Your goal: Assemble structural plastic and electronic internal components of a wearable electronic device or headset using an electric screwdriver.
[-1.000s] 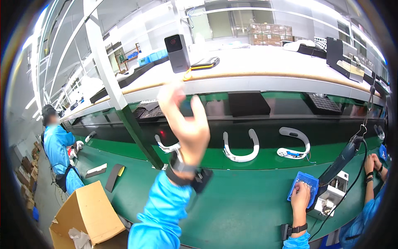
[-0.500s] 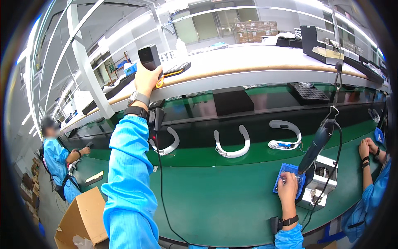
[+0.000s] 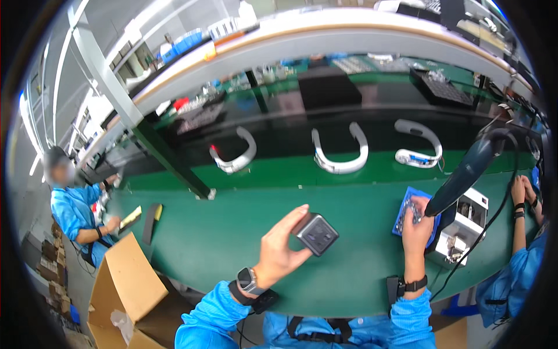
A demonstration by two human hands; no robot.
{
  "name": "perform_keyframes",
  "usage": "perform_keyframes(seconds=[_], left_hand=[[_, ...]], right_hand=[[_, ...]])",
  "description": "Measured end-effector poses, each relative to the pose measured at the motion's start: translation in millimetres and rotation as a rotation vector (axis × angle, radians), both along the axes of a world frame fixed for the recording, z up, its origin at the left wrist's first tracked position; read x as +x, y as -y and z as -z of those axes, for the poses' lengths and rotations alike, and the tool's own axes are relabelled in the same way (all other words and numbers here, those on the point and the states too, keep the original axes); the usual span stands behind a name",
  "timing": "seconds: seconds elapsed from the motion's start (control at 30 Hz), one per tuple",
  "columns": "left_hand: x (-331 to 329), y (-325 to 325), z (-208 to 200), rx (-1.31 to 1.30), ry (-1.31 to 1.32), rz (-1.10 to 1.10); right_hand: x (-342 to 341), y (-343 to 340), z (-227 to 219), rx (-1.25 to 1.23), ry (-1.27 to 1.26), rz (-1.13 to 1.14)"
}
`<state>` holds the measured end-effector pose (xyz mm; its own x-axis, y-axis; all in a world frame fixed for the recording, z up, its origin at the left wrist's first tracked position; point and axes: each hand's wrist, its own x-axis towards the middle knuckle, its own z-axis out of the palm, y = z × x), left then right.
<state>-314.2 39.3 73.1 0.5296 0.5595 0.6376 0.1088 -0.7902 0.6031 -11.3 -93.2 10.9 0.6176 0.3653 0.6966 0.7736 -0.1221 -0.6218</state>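
Above the green tabletop, my left hand (image 3: 278,251) grips a small black box-shaped device (image 3: 317,234) with rounded edges, thumb below it and fingers along its upper left side. What look like sockets show on its face. My right hand (image 3: 415,235) reaches into a blue tray (image 3: 411,192) of small metal parts, its fingers bent together; anything pinched there is too small to make out. A dark electric screwdriver (image 3: 467,174) hangs at a slant just right of that hand. Beside the tray stands a silver-and-white machine (image 3: 450,250), probably a screw feeder.
Three white U-shaped bands (image 3: 347,167) lie along the far side of the bench. A shelf (image 3: 349,43) spans above, its post (image 3: 174,166) coming down at left. An open cardboard box (image 3: 125,276) stands lower left. One person works at left, another at right.
My left hand has come down and toward me from the shelf, bringing the black device over the bench. My view has tilted downward. My right hand stays at the blue tray.
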Motion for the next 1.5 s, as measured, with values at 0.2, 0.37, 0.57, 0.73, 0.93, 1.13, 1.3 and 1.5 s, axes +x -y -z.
perform_keyframes(seconds=[0.2, 0.37, 0.57, 0.73, 0.93, 1.13, 1.3, 1.5], left_hand=[[3, 16, 61, -0.224, -0.073, -0.024], [6, 18, 59, -0.288, 0.045, 0.067], [11, 15, 52, -0.246, 0.090, 0.095], [12, 14, 49, -0.224, 0.109, 0.084], [14, 16, 47, -0.220, 0.146, 0.077], [15, 20, 44, -0.228, 0.134, 0.074], [8, 14, 28, -0.359, 0.050, 0.234], [-10, -20, -11, -0.478, -0.310, 0.757]], right_hand=[[-3, -13, -2, 0.093, -0.261, -0.067], [-9, -12, -9, -0.038, -0.201, -0.023], [-8, -4, -10, -0.098, -0.168, 0.002], [-10, -4, -10, -0.368, -0.106, -0.008], [-7, -1, -7, -0.482, -0.098, 0.048], [-5, 0, -3, -0.575, -0.079, 0.077], [-3, 0, -1, -0.590, -0.136, 0.026], [-2, -1, 11, -0.554, -0.172, 0.000]])
